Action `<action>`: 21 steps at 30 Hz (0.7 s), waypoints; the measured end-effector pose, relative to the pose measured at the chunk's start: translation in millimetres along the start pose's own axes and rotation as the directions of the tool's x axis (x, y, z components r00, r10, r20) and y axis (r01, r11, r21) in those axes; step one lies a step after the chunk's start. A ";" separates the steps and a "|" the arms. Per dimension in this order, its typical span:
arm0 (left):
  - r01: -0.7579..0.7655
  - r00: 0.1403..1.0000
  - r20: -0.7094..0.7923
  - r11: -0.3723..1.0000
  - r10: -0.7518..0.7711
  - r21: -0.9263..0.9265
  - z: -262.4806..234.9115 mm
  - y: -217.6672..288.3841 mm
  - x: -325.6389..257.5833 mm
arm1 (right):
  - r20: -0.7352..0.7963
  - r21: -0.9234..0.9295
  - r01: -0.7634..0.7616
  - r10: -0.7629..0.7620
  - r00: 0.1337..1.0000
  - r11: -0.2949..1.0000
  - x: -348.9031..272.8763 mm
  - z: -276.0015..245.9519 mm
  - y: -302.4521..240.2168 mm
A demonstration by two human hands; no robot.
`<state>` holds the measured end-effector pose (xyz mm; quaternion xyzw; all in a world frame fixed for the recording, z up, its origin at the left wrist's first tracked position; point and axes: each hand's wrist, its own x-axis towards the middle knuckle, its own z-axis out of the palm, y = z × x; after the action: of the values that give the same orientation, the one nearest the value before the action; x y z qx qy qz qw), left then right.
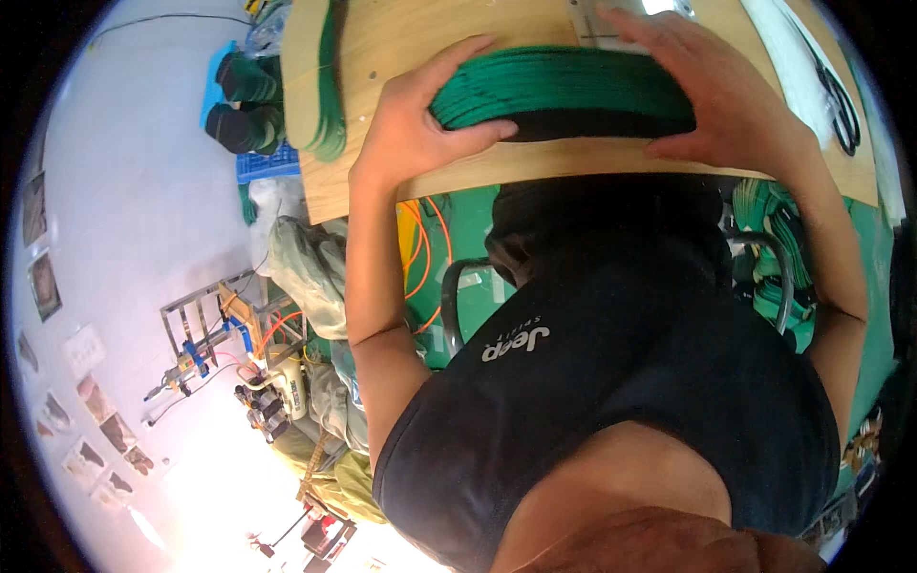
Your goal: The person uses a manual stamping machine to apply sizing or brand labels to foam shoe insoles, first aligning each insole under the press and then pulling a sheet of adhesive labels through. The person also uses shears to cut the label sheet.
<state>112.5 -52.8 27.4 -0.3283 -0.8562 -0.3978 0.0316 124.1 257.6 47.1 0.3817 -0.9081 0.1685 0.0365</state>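
A thick stack of green insoles (568, 86) with a black layer along its near side lies at the table's front edge. My left hand (413, 124) is closed round the stack's left end, thumb on the near side and fingers on the far side. At the right end, my right hand (731, 100) grips it the same way, its thumb low by the black layer. Some fingertips are hidden behind the stack. Further left on the table sits another stack of insoles (310, 81), pale on top with green edges.
Black-handled scissors (841, 110) rest on white sheeting at the right of the wooden table (382, 29). Dark rolled pieces fill a blue crate (258, 167) at the left. Orange hoses (441, 258) hang below the table, and bundled green pieces (778, 229) lie beside the chair.
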 end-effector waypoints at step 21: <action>-0.043 0.983 -0.172 0.995 0.057 0.085 15.1 -1.8 -11.6 | -0.225 0.258 0.004 0.057 0.973 0.966 -24.1 18.2 25.0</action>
<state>123.6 -49.3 12.3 -0.3121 -0.8570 -0.3890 0.1295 124.6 284.2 18.3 0.3488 -0.8732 0.3284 0.0896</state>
